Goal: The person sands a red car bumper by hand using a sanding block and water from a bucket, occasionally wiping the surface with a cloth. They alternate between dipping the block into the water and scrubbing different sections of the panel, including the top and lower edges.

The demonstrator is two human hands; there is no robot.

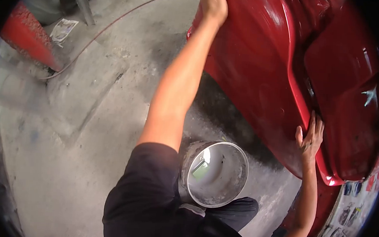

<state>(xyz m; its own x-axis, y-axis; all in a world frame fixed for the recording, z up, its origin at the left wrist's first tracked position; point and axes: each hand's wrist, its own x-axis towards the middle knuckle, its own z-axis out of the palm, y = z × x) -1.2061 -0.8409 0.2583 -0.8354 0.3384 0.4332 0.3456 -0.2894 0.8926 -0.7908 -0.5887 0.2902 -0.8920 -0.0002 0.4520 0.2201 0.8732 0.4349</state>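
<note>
A large glossy red body panel [254, 57] fills the upper right of the view. At the top edge of the view, my left hand [214, 7] is against the panel's upper left edge, its fingers hidden or cut off. My right hand [312, 137] lies on the panel's raised ridge lower down, fingers stretched out and thumb apart. Below the panel, between my arms, stands a round grey bucket [232, 193] with liquid and a light reflection in it; a small green patch [200, 169] shows inside.
A red hose [113, 22] curves over the concrete floor [64, 171]. At the upper left are a red cylindrical object [29, 37], a newspaper sheet [64, 29] and a worn greenish stool [81, 1]. Printed paper [348, 211] lies at the lower right beside the panel.
</note>
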